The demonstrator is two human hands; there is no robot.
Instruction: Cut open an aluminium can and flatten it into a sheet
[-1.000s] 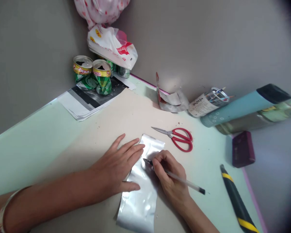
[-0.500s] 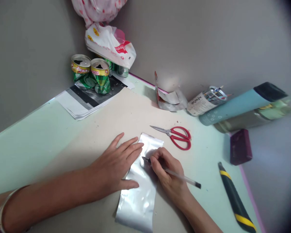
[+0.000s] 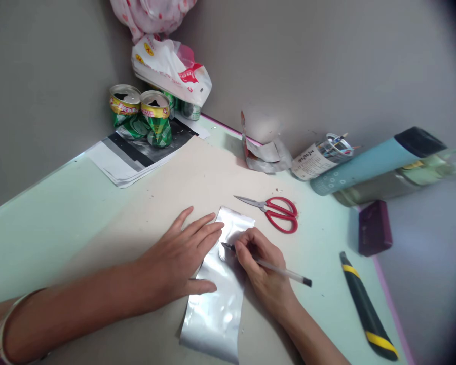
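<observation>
While the left hand (image 3: 182, 258) lies palm down with its fingers spread and nothing grasped, the right hand (image 3: 268, 268) is curled around a clear pen (image 3: 283, 270), its dark tip at the surface of a silver sheet (image 3: 216, 309). The silver sheet lies between the two hands, long and slightly curled, slanting over a beige sheet (image 3: 190, 177) spread on the pale green desk (image 3: 315, 228). Two left fingertips reach its left margin near the far end, and the left thumb lies across it lower down; the right hand is over its right side, and the near end extends past both hands toward the viewer. Just beyond the right hand are red-handled scissors (image 3: 263, 205), blades pointing left. Toward the right edge of the desk lies a black-and-yellow tool (image 3: 365, 304), with a maroon case (image 3: 374, 228) farther along that edge. Beyond the case, a blue bottle (image 3: 368, 162) and a pen holder (image 3: 313, 161) stand near the same edge, and crumpled silver scraps (image 3: 269, 158) lie between the holder and the far corner. By the left edge near that corner, two dented green cans (image 3: 159, 121) stand on stacked papers (image 3: 116, 165).
</observation>
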